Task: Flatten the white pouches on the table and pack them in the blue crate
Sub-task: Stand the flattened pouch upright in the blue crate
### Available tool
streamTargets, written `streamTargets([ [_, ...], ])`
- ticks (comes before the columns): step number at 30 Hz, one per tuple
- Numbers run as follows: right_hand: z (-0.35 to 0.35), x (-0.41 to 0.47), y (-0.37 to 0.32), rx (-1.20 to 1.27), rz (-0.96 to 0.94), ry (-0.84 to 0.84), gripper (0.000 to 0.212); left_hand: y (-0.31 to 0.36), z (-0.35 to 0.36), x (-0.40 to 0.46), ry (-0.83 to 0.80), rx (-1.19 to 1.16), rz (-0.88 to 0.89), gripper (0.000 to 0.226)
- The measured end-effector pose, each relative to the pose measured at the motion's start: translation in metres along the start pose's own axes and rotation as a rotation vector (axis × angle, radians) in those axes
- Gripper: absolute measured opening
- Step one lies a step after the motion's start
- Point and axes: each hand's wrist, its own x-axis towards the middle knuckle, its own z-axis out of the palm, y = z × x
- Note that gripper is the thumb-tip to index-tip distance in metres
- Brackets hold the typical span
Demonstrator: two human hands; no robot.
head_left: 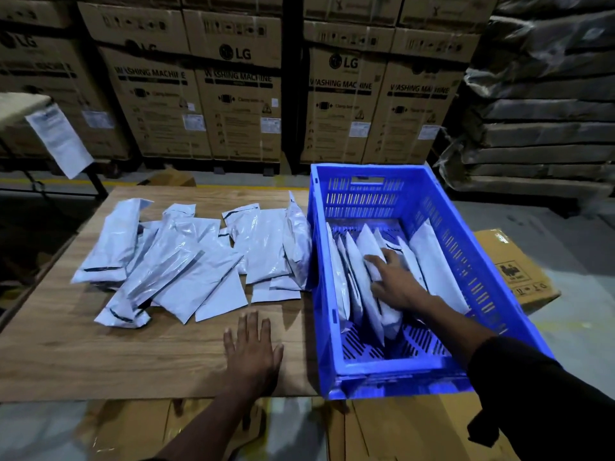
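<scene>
Right hand [397,281] is inside the blue crate [382,367], fingers spread and laid over the white pouches in the crate [366,287], which stand on edge in a row approx. along its length; fingers look pressed against one pouch, not wrapped round it (thumb side partly hidden, so cannot confirm a pinch); left hand [253,351] lies flat, palm down, fingers straight, on bare wooden table [100,354], holding nothing; loose pouches [186,261] lie overlapping in a pile on the table, left of crate, rightmost ones against its wall; crate sits at table's right end; stacked cartons [239,104] behind, marked LG washing machine.
</scene>
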Motion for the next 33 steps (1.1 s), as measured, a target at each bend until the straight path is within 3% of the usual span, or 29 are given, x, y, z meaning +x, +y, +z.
streamTargets([
  [4,-0.008,-0.004,0.017,-0.209,0.114,0.066,0.044,-0.006,0.003,0.0,-0.017,-0.004,0.007,0.069],
  [7,-0.013,-0.011,0.033,-0.317,0.153,0.014,0.036,-0.01,0.007,0.0,0.004,-0.016,0.014,0.07],
  [13,-0.028,-0.014,0.048,-0.227,0.154,-0.055,0.045,-0.008,0.005,-0.001,0.009,-0.035,0.02,0.07],
  [16,-0.027,-0.019,0.056,-0.433,0.112,-0.041,0.051,-0.007,0.005,0.0,0.01,-0.028,0.018,0.069],
  [21,-0.027,-0.034,0.05,-0.757,0.135,0.02,0.039,-0.009,0.006,-0.001,0.021,-0.006,0.021,0.069],
  [25,-0.025,-0.031,0.046,-0.736,-0.059,0.055,0.061,-0.009,0.006,0.0,0.047,-0.012,0.026,0.068],
  [33,-0.014,-0.008,0.004,-0.69,-0.198,-0.111,0.059,-0.009,0.006,0.0,0.035,-0.003,0.018,0.07],
])
